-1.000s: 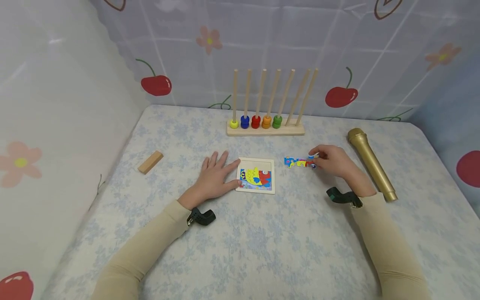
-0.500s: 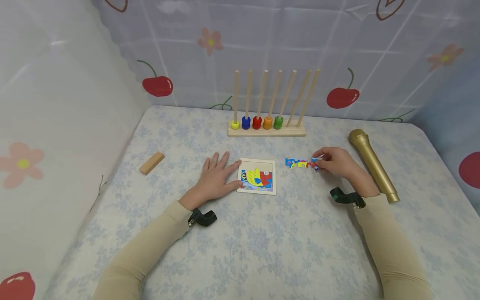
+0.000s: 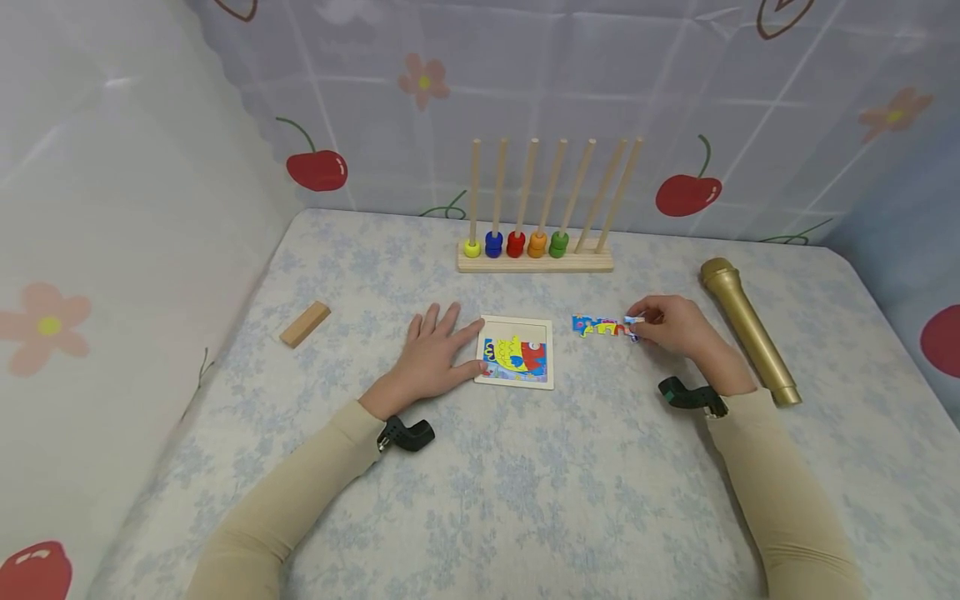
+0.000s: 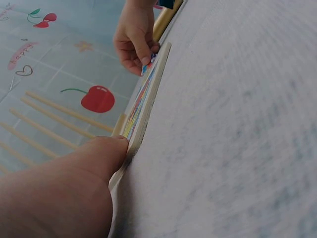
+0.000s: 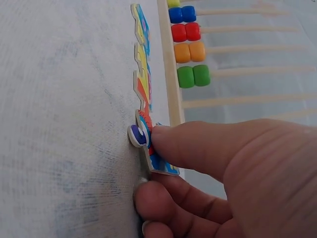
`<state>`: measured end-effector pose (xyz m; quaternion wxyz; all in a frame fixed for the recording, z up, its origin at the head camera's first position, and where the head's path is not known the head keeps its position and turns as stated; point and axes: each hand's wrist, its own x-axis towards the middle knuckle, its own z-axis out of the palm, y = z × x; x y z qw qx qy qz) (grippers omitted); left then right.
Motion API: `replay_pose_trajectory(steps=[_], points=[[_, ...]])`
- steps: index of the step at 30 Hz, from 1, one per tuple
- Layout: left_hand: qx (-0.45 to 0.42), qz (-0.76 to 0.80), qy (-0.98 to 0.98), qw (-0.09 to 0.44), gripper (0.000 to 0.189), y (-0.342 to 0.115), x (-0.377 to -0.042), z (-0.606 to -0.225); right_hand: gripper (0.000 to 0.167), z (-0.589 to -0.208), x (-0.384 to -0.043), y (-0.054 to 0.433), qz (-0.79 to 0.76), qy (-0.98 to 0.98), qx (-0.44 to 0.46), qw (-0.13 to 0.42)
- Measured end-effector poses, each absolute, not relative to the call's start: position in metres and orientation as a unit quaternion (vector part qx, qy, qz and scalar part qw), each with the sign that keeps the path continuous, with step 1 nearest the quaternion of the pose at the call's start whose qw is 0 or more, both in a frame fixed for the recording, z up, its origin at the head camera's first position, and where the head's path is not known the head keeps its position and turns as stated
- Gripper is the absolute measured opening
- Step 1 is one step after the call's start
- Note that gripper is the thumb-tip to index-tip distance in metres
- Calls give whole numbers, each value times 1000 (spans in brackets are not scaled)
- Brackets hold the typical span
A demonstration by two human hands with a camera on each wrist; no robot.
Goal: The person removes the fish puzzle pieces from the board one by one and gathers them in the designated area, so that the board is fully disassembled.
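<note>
A square wooden puzzle tray [image 3: 514,386] lies mid-table, its lower part filled with pieces showing a yellow and red fish; its upper strip is bare wood. My left hand [image 3: 426,360] lies flat with fingers spread, forefinger and thumb touching the tray's left rim. In the left wrist view the left thumb [image 4: 106,151] presses on that rim. To the tray's right, a row of puzzle pieces [image 3: 592,324] lies on the cloth. At that row's right end my right hand [image 3: 673,327] pinches a blue puzzle piece [image 5: 161,164] with a purple and white round tab, tilted in its fingers.
Behind the tray stands a wooden peg rack [image 3: 534,265] with coloured beads on most of its tall rods. A gold microphone [image 3: 752,332] lies right of my right hand. On the left rests a small wooden block [image 3: 305,324]. A patterned curtain [image 3: 570,83] hangs behind the table.
My right hand has shifted slightly to the right, and the pinched piece has tilted at the end of the row. The left hand and the tray have stayed put.
</note>
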<state>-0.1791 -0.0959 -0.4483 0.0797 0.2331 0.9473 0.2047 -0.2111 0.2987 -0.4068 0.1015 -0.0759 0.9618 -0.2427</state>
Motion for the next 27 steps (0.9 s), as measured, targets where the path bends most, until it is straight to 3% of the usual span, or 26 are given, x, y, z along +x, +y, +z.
replay_pose_trajectory(steps=[27], points=[[229,202,948,87,72,-95,-179,-446,26,-412,-211,295,-218,968,-79,93]])
